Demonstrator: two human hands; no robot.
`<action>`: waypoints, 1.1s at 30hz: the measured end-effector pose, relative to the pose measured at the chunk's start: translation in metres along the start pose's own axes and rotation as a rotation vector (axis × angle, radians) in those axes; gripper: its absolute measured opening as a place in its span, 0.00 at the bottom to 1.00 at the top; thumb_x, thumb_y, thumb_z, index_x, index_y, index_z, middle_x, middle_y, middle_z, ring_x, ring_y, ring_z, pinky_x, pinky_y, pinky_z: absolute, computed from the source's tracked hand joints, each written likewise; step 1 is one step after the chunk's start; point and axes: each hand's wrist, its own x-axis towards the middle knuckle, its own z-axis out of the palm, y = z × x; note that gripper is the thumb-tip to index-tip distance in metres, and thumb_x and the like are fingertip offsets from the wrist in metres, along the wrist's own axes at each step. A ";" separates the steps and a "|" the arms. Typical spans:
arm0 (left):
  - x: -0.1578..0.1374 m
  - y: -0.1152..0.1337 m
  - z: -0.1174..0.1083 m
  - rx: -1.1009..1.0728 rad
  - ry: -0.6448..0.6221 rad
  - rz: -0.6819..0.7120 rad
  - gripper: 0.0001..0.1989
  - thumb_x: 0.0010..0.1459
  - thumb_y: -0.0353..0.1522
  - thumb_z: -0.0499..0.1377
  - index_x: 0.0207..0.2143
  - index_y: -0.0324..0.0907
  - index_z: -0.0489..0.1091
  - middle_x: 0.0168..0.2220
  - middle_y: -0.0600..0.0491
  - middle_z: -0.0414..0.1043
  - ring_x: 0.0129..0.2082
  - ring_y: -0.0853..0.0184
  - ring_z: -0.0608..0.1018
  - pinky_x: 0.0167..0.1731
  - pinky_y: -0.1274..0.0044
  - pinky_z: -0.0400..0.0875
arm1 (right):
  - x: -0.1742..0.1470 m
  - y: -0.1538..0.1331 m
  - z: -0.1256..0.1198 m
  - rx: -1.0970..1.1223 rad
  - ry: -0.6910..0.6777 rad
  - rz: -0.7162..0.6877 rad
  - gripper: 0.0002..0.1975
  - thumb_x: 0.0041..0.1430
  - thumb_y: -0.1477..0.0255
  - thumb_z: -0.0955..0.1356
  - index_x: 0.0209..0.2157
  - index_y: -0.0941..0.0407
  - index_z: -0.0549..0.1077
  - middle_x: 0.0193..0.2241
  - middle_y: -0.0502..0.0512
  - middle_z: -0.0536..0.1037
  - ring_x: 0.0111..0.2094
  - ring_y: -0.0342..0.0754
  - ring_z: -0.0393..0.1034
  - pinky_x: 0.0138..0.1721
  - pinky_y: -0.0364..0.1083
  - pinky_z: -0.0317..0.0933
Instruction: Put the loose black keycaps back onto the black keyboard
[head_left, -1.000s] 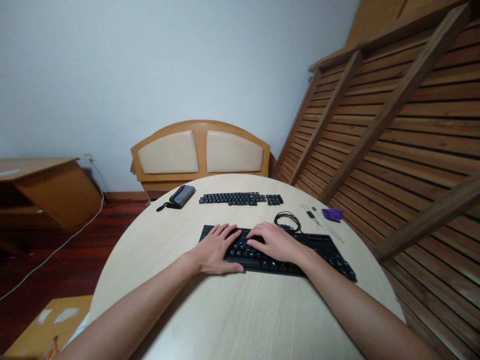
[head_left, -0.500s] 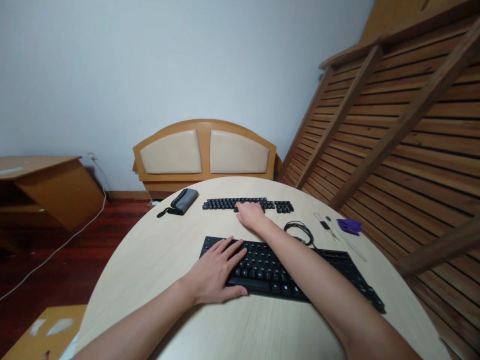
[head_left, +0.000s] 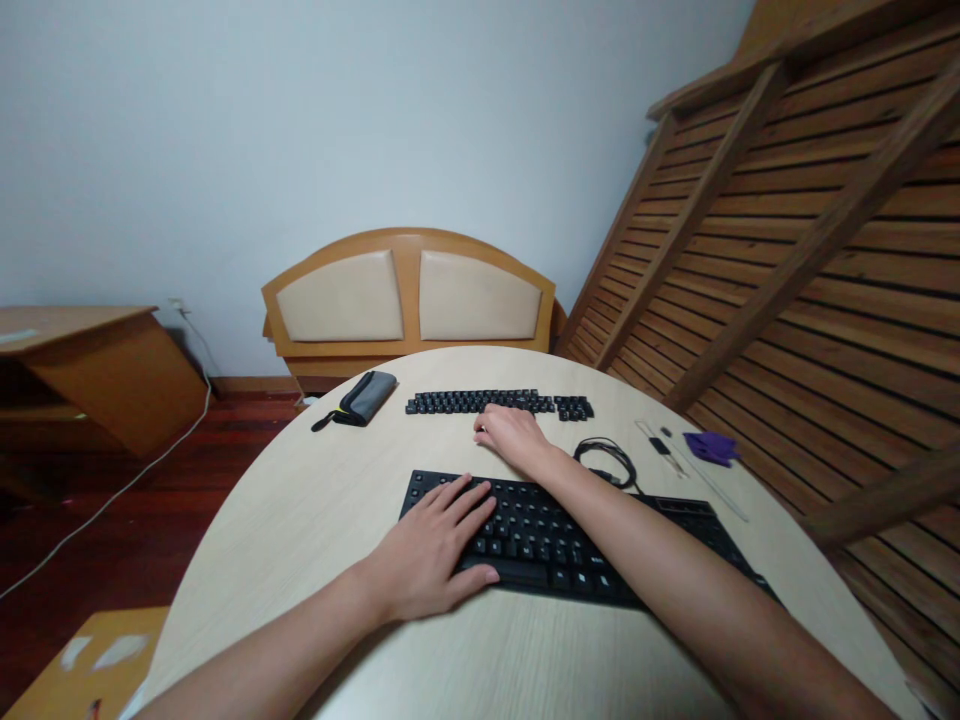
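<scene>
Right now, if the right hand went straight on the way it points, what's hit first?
Probably the loose keycaps, just ahead and to the left of the right hand. Its height is unclear, so it might pass over them.

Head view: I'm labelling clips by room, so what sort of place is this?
Probably a bedroom: what looks like a padded headboard stands beyond the round table, a slatted panel, perhaps a bed base, rises at right, and a desk stands at left.
</scene>
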 end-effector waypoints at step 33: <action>0.024 -0.002 -0.007 -0.114 0.108 -0.012 0.10 0.65 0.32 0.55 0.48 0.41 0.70 0.54 0.47 0.72 0.56 0.58 0.71 0.58 0.63 0.68 | -0.136 0.006 0.018 0.528 0.200 -0.306 0.06 0.62 0.74 0.70 0.41 0.56 0.79 0.37 0.54 0.83 0.41 0.50 0.76 0.45 0.48 0.68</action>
